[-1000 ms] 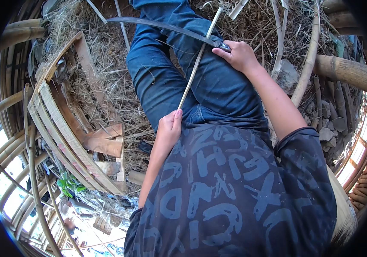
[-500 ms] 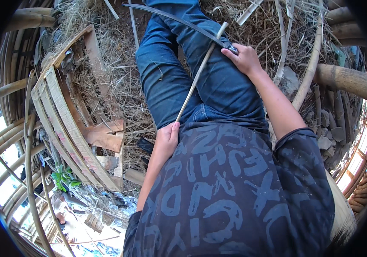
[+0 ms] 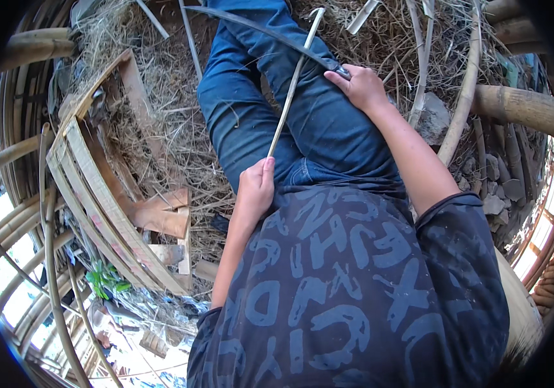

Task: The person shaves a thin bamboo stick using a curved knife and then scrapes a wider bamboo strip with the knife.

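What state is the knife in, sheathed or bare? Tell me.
Bare. The knife in the right hand shows its long dark blade with no cover along it; the stick crosses it.

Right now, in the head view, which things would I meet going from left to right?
Slatted wooden panel, left hand, pale thin stick, right hand, grey rock, thick bamboo pole.

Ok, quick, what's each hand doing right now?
Left hand: closed, holding the stick near its lower end.
Right hand: closed, holding the knife by its handle, blade crossing the stick.
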{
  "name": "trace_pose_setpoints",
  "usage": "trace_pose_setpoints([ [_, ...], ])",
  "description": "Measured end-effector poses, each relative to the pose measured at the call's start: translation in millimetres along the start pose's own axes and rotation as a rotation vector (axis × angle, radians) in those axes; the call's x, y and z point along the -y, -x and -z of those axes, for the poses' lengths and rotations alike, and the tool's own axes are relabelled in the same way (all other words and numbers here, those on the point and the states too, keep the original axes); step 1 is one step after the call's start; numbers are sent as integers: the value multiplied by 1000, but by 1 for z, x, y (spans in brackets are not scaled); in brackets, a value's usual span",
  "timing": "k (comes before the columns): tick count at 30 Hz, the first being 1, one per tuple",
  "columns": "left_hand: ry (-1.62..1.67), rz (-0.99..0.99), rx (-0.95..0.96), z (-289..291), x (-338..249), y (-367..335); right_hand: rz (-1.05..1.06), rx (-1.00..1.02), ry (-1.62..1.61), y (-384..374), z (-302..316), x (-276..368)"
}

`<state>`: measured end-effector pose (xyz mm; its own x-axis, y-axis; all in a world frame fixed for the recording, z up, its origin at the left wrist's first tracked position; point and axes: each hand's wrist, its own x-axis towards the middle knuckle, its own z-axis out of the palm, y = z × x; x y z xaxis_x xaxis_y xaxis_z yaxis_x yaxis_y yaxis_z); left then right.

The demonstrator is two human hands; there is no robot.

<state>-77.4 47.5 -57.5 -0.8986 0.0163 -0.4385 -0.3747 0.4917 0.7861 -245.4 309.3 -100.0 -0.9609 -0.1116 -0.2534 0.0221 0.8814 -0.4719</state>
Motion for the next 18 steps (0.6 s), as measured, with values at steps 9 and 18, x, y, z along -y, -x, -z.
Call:
trace_pose_setpoints([
  [9,-59,23,-29,12,-2,24,87,-16,3,1,-9,2],
  [18,-122,46,-46,18,-10,44,62,19,58,6,-6,9],
])
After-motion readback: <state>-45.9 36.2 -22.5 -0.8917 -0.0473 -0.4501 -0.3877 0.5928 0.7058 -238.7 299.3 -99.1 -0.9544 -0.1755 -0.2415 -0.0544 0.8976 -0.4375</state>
